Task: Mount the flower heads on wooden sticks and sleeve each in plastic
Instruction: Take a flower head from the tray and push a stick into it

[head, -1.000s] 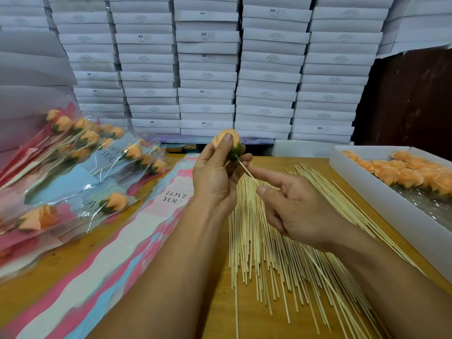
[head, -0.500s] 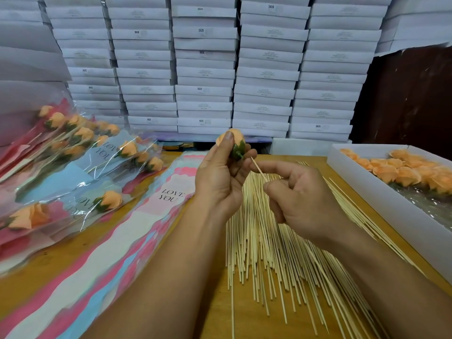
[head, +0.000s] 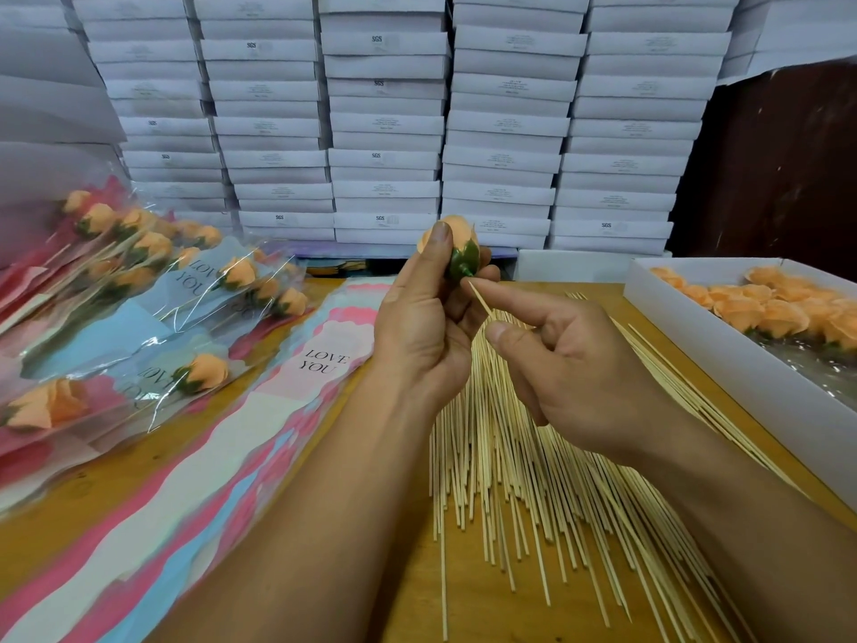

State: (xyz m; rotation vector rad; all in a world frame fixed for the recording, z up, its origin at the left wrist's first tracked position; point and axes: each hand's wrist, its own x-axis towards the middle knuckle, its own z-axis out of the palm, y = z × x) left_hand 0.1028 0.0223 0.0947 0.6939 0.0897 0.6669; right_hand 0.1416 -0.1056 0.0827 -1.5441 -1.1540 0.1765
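Centre frame, above the worktop (head: 324, 573): my left hand (head: 417, 327) grips the flower head (head: 457, 245), green base toward my right hand (head: 570, 364), which pinches the stick (head: 480, 297). The tip sits just beside the base. I should align it with the socket, then push straight.

bright even light, soft shadow under the left hand (head: 419, 327), glare on plastic sleeves (head: 153, 317) to its left, wide-angle bowing at edges, sleeves smeared below
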